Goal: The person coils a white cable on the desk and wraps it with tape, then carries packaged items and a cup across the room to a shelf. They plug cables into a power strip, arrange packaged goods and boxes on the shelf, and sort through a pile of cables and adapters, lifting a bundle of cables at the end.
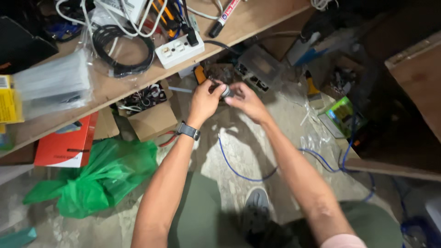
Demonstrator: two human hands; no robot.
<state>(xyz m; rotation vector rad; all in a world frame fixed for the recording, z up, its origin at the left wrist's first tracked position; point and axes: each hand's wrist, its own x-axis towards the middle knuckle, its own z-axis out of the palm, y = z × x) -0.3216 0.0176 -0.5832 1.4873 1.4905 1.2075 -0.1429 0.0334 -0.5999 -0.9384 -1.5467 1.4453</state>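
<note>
Your left hand (pixel 205 98) and right hand (pixel 245 102) both pinch a small dark part (pixel 225 92) over dusty concrete floor (pixel 243 151), just below the cluttered wooden shelf (pixel 138 80); blue cable (pixel 257 174) beneath.

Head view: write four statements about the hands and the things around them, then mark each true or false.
1. Both hands, left hand and right hand, meet on one small dark round object. True.
2. The left wrist wears a dark wristwatch. True.
3. The crumpled green plastic bag lies on the wooden shelf. False: it lies on the floor below the shelf.
4. The thin blue cable on the floor is red. False: it is blue.
</note>
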